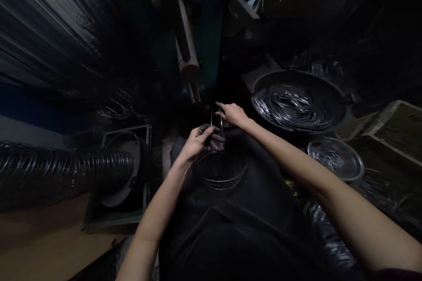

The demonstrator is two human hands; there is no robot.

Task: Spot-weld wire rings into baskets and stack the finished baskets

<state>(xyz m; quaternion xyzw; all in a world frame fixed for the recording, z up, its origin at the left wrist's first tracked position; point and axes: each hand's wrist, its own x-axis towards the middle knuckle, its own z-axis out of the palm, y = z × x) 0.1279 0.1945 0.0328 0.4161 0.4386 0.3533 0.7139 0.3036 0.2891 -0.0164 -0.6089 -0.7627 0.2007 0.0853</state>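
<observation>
A round wire frame with thin metal rings hangs over my dark-clothed lap, and its upright wire prongs rise toward the machine. My left hand grips these prongs from the left, with darkened fingers closed round the wire. Higher up and to the right, my right hand has its fingertips closed at the upper end of the prongs, the index finger reaching toward the machine. Whether a small part is also between those fingertips is too dark to tell. Just above both hands is the copper-coloured rod of the machine.
On the right stand a wide dark pan of bent wire pieces and a smaller metal bowl with short pieces. A crate is beyond them. At left, a long stack of wire rings lies by a metal-framed stand.
</observation>
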